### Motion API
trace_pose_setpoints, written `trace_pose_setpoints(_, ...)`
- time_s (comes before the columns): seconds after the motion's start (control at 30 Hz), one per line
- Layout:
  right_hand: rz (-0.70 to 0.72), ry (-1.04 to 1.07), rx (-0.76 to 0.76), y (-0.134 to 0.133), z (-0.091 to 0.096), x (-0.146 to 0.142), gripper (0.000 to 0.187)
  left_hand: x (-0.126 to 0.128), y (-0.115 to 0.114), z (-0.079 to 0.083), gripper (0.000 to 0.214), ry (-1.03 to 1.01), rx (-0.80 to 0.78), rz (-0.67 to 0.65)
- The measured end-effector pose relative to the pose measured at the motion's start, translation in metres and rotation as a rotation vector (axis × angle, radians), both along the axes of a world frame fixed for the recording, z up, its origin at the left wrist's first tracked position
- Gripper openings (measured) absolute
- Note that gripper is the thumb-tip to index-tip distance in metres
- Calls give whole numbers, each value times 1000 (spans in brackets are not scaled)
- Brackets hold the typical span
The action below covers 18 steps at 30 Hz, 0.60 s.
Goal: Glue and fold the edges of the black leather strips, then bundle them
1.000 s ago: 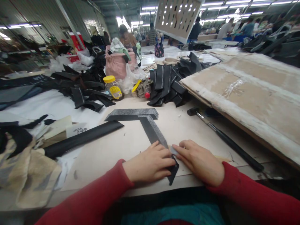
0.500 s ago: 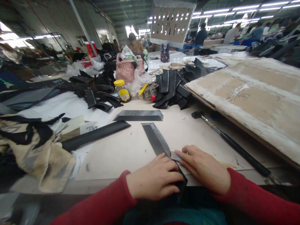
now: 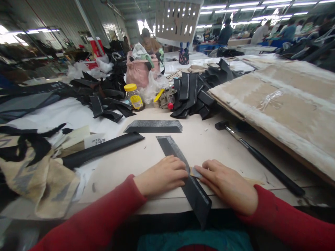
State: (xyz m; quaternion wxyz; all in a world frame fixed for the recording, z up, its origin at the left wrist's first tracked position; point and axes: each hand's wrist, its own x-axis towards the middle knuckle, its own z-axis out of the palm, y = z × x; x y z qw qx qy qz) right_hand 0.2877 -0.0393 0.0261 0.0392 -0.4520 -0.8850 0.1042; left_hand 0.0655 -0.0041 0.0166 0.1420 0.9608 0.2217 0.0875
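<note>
A long black strip (image 3: 196, 195) with a greyish band along one edge runs from mid-table toward me, its near end jutting past the table edge. My left hand (image 3: 167, 175) rests across its middle, fingers bent and pressed together over the strip. Close by on the right, my right hand (image 3: 225, 184) pinches a small flat tan-and-grey piece (image 3: 195, 172) whose tip touches the strip's edge. A pale thin stick (image 3: 253, 181) shows beyond the right wrist; whether it joins that piece is hidden. Farther back lies a stack of black strips (image 3: 153, 126) with grey upper faces.
A hammer (image 3: 261, 160) lies on the right beside a large raised board (image 3: 282, 108). To the left are a rolled black strip (image 3: 104, 150) and a beige cloth (image 3: 52, 184). Behind stand a yellow-lidded jar (image 3: 134, 97), a pink bag (image 3: 141, 71) and piled black pieces (image 3: 191, 94).
My left hand has moved up and left along the strip, uncovering its near part. My right hand stays nearly in place with the flat piece. The camera view has shifted slightly.
</note>
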Motion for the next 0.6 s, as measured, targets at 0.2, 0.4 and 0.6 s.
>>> trace_pose_setpoints(0.2, -1, -21, 14, 13, 2, -10, 23, -1, 0, -2, 23, -20, -12, 10)
trace_pose_setpoints(0.4, 10, -19, 35, 33, 4, -21, 21, -3, -1, 0, 21, -25, -15, 19)
trace_pose_setpoints(0.6, 10, -41, 71, 34, 5, -26, 22, -1, -9, 2, 21, -36, -11, 28)
